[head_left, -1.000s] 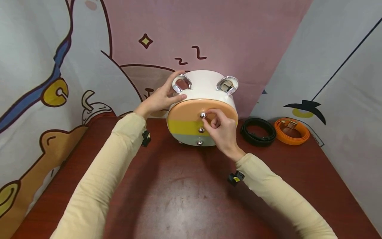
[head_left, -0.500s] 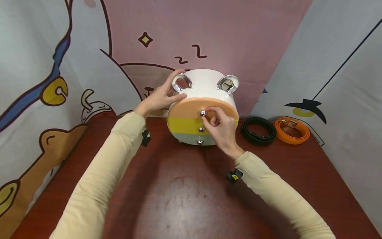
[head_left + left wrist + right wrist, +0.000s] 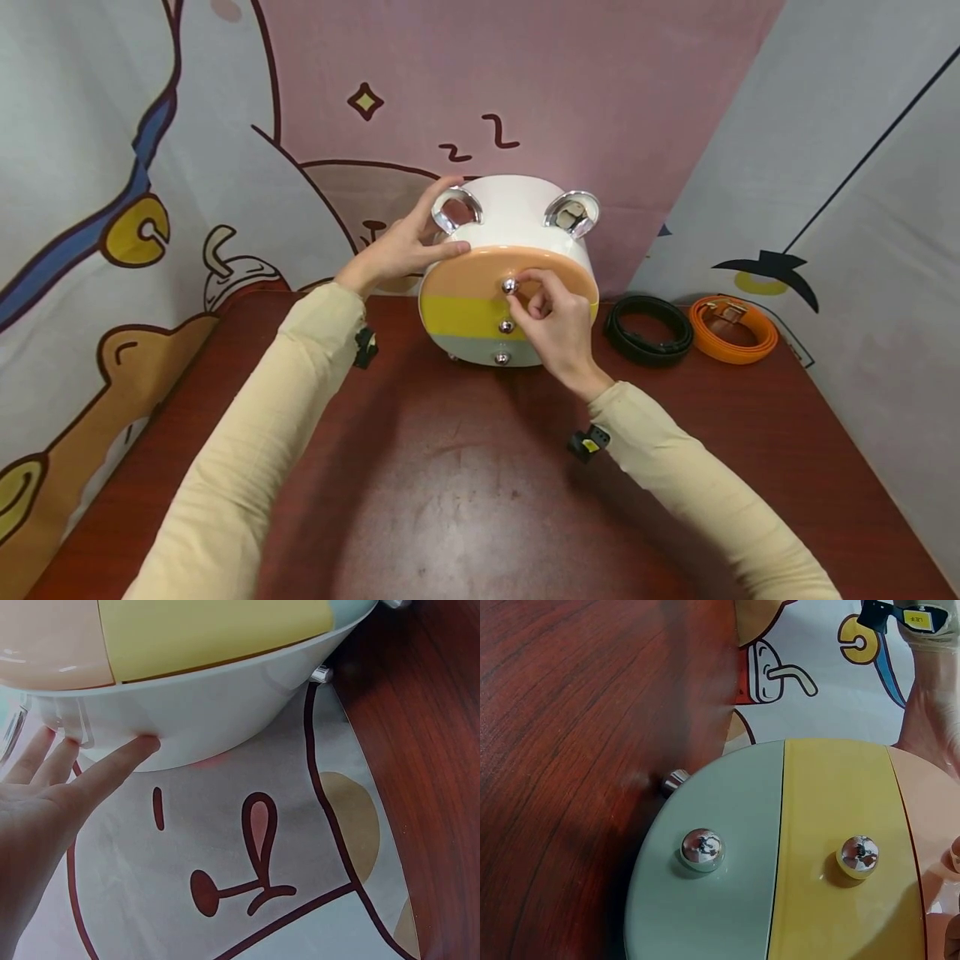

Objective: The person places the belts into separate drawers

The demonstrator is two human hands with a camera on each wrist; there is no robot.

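Note:
A small white oval storage cabinet (image 3: 517, 200) with two shiny ear-shaped parts on top stands against the back wall. Its front has three shut drawers: an orange one (image 3: 465, 271), a yellow one (image 3: 457, 317) and a pale green one (image 3: 472, 348). My right hand (image 3: 562, 325) pinches the top drawer's silver knob (image 3: 509, 286) between thumb and index finger. At the upper left side my left hand (image 3: 397, 250) touches the white shell, fingers spread around the left ear (image 3: 457, 210). In the left wrist view, its fingertips (image 3: 146, 744) press on that shell.
Right of the cabinet lie a coiled black belt (image 3: 648, 331) and a coiled orange belt (image 3: 733, 329) on the dark red wooden table (image 3: 450, 467). A cartoon-printed cloth (image 3: 600, 83) hangs behind and along both sides.

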